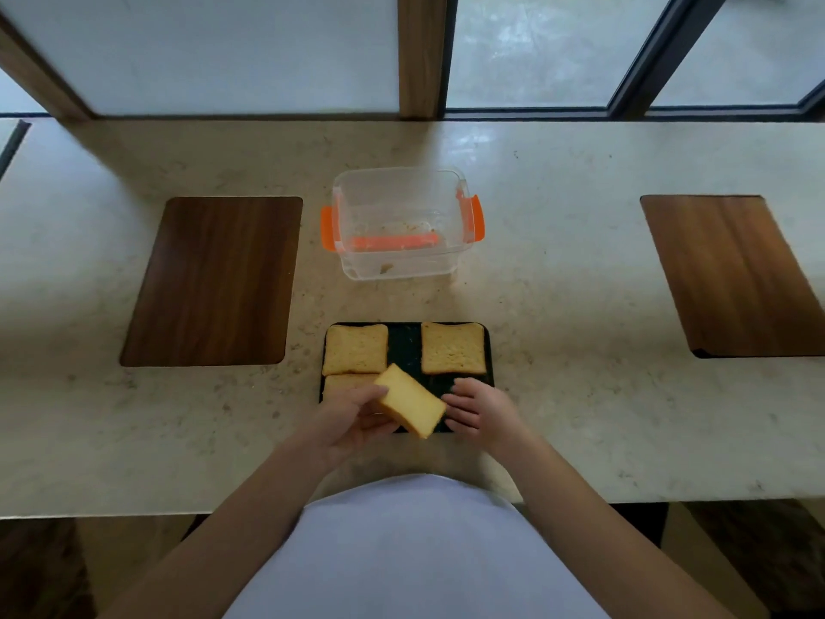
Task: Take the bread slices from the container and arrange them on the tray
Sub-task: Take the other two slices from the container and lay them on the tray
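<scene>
Over black rectangular tray, left hand grips tilted yellow bread slice, aiming for the empty corner; right hand open, empty, steadying, I judge.

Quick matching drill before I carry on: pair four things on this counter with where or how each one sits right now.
Things:
1. container
2. tray
3. slice in the left hand
4. right hand

States:
A. holds only crumbs
B. tilted above the tray's near side
C. open, fingers spread
D. has three slices lying flat

Pairs: 1-A, 2-D, 3-B, 4-C
</scene>
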